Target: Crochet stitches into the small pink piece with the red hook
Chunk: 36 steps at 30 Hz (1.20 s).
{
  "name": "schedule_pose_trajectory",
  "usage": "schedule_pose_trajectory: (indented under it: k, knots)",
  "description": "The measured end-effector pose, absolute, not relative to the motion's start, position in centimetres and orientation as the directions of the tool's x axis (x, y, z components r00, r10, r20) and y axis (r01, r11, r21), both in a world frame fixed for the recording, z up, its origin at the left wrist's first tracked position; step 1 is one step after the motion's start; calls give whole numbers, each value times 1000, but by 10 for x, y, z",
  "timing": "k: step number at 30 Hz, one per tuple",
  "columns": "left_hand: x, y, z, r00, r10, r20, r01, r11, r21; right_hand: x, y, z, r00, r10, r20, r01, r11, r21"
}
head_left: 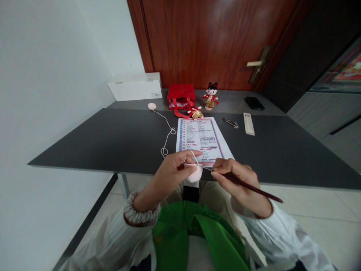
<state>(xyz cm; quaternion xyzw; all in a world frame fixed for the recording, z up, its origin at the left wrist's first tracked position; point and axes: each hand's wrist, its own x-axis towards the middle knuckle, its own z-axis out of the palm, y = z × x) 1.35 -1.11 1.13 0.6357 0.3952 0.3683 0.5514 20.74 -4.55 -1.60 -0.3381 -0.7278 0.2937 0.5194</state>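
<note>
My left hand (177, 165) pinches a small, rounded, pale pink crochet piece (195, 175) at the table's front edge, with yarn looped over the raised index finger. My right hand (239, 180) grips a crochet hook (254, 188) with a long dark handle. Its thin metal shaft points left and reaches the top of the crochet piece; the hook's tip is too small to make out. From the left hand, pale yarn (166, 141) runs in loose curls across the table to a small yarn ball (152, 106).
A printed pattern sheet (201, 137) lies beyond my hands. Behind it are a red bag (181, 96), a crocheted doll body (195, 112) and a standing doll (211, 97). Small scissors-like tool (229, 122), a pale packet (248, 124), a phone (254, 103) and a white box (137, 87) also lie there.
</note>
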Motion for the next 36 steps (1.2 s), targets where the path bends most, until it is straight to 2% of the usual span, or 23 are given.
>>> schedule_pose_trajectory:
  k: [6,11,17,20,22,24,26,28,30,32,33,35,36]
  knots:
    - [15,-10,10,424,904,56,20,-72,997,189,-53,-24,-164,629,760,218,774,-594]
    - [16,-12,8,431,901,42,-13,-41,999,180,-47,-38,-175,480,859,236,868,-437]
    - [19,-14,1,472,878,-82,-177,186,966,181,-30,-51,-196,340,920,275,920,-281]
    - [22,-15,-3,451,886,-112,-292,265,919,184,-23,-59,-309,260,915,380,916,-132]
    - [25,-16,-7,380,918,-117,-342,256,904,183,-22,-67,-346,271,898,459,884,-89]
    - [28,-16,-11,287,953,-92,-341,192,921,176,-23,-74,-299,320,899,503,853,-137]
    - [28,-17,-14,223,974,-45,-298,112,948,167,-27,-76,-173,382,908,472,841,-264]
    - [27,-16,-16,220,975,-19,-235,72,969,159,-32,-71,11,531,847,313,803,-507]
    - [24,-15,-16,238,971,4,-198,44,979,154,-34,-61,190,741,645,-1,657,-754]
    - [22,-14,-14,259,966,9,-193,43,980,153,-33,-51,166,876,453,-355,482,-801]
    - [22,-13,-13,263,965,7,-198,47,979,154,-33,-46,126,917,379,-474,391,-789]
    - [22,-13,-11,260,966,1,-215,57,975,158,-32,-42,80,950,303,-572,292,-766]
    - [22,-13,-10,262,965,-2,-223,63,973,160,-33,-42,94,948,305,-566,303,-767]
